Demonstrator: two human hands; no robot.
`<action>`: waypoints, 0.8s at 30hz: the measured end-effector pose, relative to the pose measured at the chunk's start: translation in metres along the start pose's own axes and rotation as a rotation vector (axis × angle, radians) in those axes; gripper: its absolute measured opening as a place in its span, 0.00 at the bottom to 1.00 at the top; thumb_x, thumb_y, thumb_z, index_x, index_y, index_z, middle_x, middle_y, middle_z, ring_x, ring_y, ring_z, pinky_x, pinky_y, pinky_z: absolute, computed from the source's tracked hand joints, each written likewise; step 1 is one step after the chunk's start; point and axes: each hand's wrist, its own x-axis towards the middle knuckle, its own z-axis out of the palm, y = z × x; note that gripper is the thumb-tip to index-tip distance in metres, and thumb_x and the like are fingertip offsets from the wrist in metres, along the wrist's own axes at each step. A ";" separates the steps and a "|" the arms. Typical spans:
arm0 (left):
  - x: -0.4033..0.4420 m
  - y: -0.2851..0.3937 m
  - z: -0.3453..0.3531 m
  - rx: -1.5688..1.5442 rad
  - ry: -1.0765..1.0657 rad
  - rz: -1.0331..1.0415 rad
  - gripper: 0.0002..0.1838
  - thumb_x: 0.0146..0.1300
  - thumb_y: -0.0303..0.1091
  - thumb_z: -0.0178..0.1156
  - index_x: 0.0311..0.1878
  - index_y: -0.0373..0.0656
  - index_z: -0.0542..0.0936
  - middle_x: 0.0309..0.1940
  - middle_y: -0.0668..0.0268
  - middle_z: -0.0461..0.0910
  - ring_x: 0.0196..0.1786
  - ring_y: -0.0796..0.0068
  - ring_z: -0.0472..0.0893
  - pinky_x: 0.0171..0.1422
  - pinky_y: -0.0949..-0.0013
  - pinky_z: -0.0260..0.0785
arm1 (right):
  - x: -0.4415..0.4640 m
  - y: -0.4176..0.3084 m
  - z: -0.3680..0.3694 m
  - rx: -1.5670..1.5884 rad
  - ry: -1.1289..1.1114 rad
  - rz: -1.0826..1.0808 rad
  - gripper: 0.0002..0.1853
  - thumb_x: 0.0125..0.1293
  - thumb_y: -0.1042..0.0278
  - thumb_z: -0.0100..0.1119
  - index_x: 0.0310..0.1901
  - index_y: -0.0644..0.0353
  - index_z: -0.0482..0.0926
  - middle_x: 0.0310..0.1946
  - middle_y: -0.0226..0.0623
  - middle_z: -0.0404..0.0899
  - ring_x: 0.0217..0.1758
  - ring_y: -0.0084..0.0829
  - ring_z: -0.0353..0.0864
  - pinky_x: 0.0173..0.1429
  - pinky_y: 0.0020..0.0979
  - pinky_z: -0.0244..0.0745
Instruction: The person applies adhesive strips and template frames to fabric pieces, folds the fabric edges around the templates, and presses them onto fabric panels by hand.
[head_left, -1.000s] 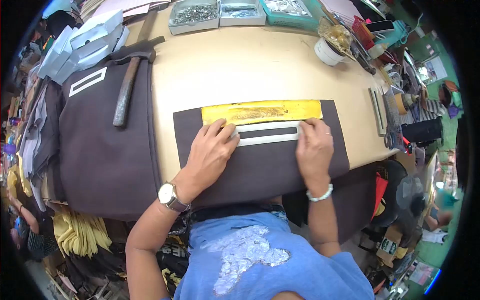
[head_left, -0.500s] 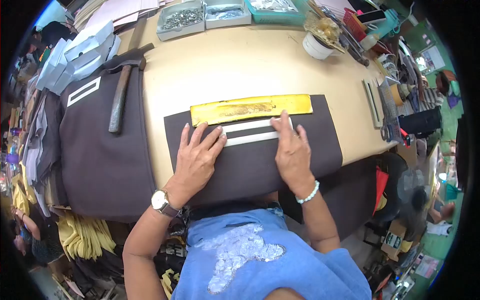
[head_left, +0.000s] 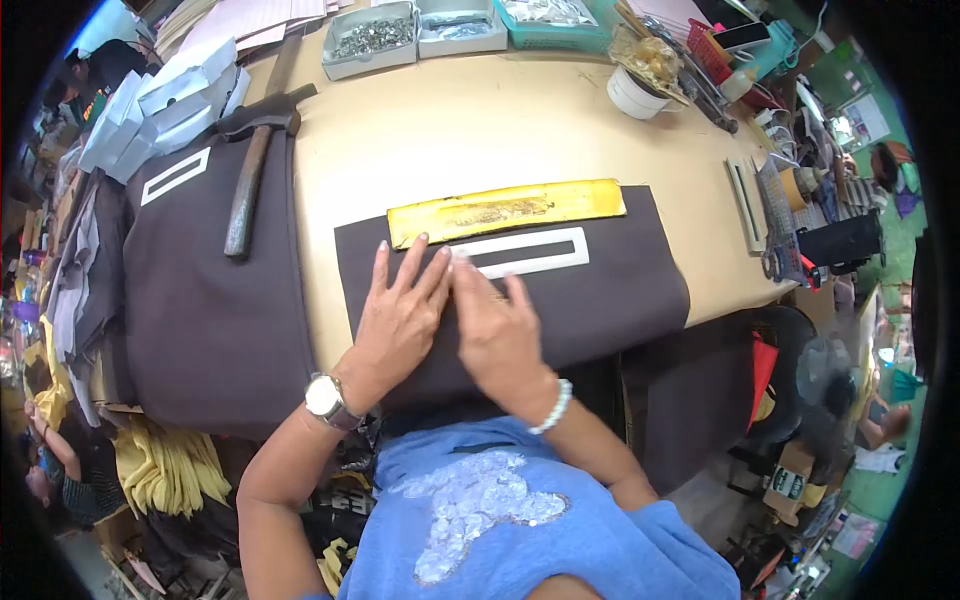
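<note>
Left of the yellow strip, a hammer. Below the strip's left end, left hand palm-down, fingers apart; beside it, right hand at the near end of the white frame, pinch or mere press impossible to tell. Below the strip, white frame flat on dark cloth: probably light, thin, bendy; best held by both short ends, cloth soft, easily creased.

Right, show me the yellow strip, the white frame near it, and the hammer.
Yellow strip (head_left: 507, 211): head view, middle of its stained face.
White frame (head_left: 525, 241): head view, its upper bar.
Hammer (head_left: 247, 194): head view, middle of the handle.
</note>
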 end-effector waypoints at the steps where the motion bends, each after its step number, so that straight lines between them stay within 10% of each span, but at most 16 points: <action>1: 0.002 0.003 -0.004 0.065 -0.027 0.011 0.25 0.56 0.29 0.53 0.59 0.35 0.74 0.62 0.58 0.70 0.73 0.56 0.57 0.74 0.41 0.45 | -0.002 0.013 -0.011 0.052 -0.045 0.015 0.28 0.60 0.76 0.47 0.64 0.75 0.62 0.52 0.50 0.78 0.55 0.39 0.78 0.62 0.50 0.64; 19: -0.006 0.033 -0.017 0.428 -0.269 0.078 0.27 0.57 0.32 0.51 0.60 0.28 0.71 0.60 0.48 0.70 0.70 0.57 0.62 0.73 0.46 0.52 | -0.032 0.105 -0.066 -0.415 0.025 0.114 0.28 0.62 0.79 0.46 0.66 0.71 0.61 0.49 0.39 0.81 0.55 0.36 0.79 0.65 0.54 0.60; 24: -0.025 0.017 0.004 0.014 0.072 -0.164 0.21 0.60 0.30 0.54 0.57 0.33 0.74 0.56 0.51 0.72 0.67 0.55 0.66 0.70 0.46 0.56 | -0.003 0.133 -0.087 -0.568 -0.135 0.239 0.24 0.64 0.72 0.48 0.62 0.67 0.68 0.44 0.43 0.81 0.55 0.42 0.77 0.64 0.57 0.59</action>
